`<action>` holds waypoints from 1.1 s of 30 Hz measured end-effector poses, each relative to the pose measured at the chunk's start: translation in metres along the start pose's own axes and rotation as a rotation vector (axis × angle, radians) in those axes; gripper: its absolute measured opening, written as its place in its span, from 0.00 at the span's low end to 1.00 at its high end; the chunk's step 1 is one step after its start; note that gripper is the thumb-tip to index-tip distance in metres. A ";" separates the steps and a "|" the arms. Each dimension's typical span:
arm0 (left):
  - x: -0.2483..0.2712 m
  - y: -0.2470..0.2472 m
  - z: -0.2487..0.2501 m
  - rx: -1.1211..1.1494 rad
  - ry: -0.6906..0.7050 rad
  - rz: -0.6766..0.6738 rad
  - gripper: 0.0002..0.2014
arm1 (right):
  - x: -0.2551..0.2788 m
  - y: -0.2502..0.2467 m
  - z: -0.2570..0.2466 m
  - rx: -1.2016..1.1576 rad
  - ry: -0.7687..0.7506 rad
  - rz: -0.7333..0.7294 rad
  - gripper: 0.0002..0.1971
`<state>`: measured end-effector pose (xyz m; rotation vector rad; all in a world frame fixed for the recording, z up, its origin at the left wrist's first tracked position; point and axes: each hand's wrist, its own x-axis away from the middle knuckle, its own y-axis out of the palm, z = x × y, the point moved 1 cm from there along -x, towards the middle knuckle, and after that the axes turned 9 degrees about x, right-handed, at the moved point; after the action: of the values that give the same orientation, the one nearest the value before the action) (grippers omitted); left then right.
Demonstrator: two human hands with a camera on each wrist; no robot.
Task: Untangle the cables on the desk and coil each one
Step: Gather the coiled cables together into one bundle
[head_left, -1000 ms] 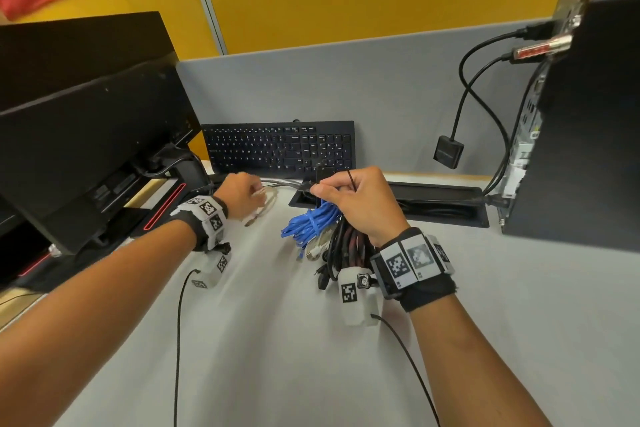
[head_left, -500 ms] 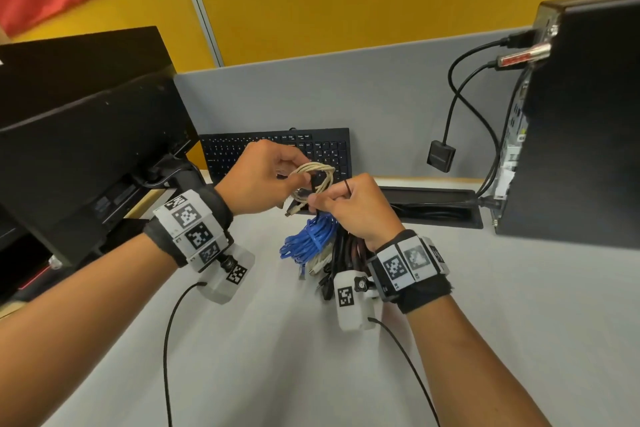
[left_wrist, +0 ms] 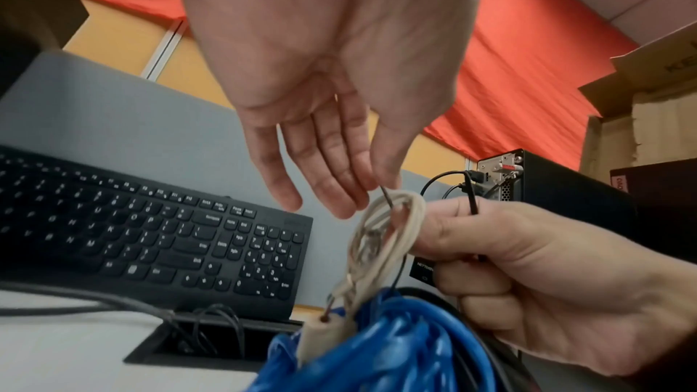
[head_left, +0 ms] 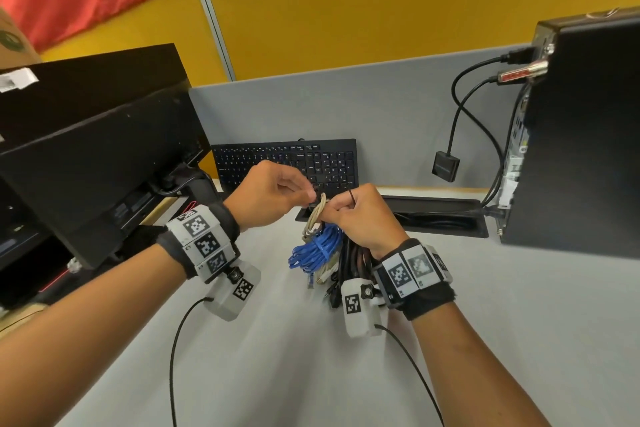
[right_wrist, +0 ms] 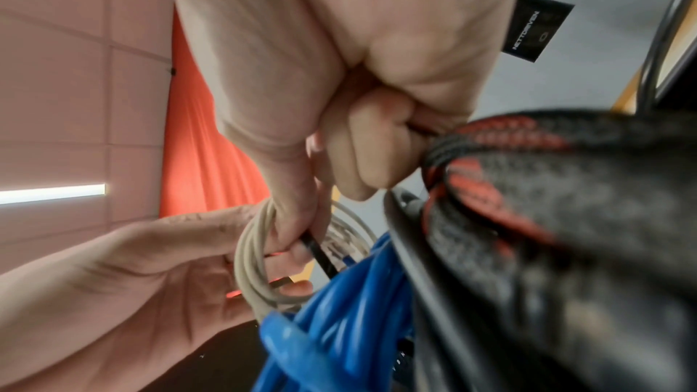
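My right hand (head_left: 334,213) grips a bundle of cables a little above the grey desk (head_left: 311,367). The bundle holds a blue coil (head_left: 317,250), a beige coil (head_left: 317,215) and black and red braided cables (head_left: 356,253). The right wrist view shows the fingers curled round the beige coil (right_wrist: 250,249), the blue coil (right_wrist: 339,309) and the braided cable (right_wrist: 528,190). My left hand (head_left: 310,196) is at the top of the beige coil (left_wrist: 381,234). Its thumb and fingertips pinch a thin dark tie (left_wrist: 388,198) there. A second thin black end (head_left: 351,198) sticks up from my right fist.
A black keyboard (head_left: 277,159) leans against the grey partition behind the hands. A monitor back (head_left: 97,156) fills the left, a black PC tower (head_left: 581,135) the right. A cable slot (head_left: 433,215) lies in the desk by a small dangling black box (head_left: 446,166).
My left hand lifted the beige coil from the desk and brought it right to the bundle. The right hand now holds it with the rest, and the left fingers have moved to its top.
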<state>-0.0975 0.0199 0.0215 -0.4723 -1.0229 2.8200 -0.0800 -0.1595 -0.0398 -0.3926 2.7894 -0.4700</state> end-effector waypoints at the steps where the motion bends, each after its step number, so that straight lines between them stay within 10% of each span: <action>1: 0.000 0.003 -0.001 0.032 -0.025 0.013 0.06 | 0.001 0.000 0.000 -0.006 -0.011 -0.007 0.06; 11: -0.003 0.018 -0.001 0.169 0.035 0.245 0.05 | -0.003 -0.008 0.008 -0.063 -0.078 -0.011 0.10; 18: -0.019 0.021 -0.021 0.034 0.023 0.477 0.04 | -0.013 -0.040 0.034 -0.698 0.184 -0.020 0.21; 23: -0.027 0.027 -0.018 0.018 0.044 0.522 0.05 | -0.011 -0.049 0.033 -0.569 0.069 0.005 0.15; 33: -0.022 0.040 0.010 0.086 0.181 0.233 0.03 | -0.008 -0.058 0.039 -0.353 -0.054 0.011 0.12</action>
<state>-0.0799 -0.0212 0.0084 -0.8706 -0.8584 2.9350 -0.0473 -0.2209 -0.0526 -0.4549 2.8180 0.0396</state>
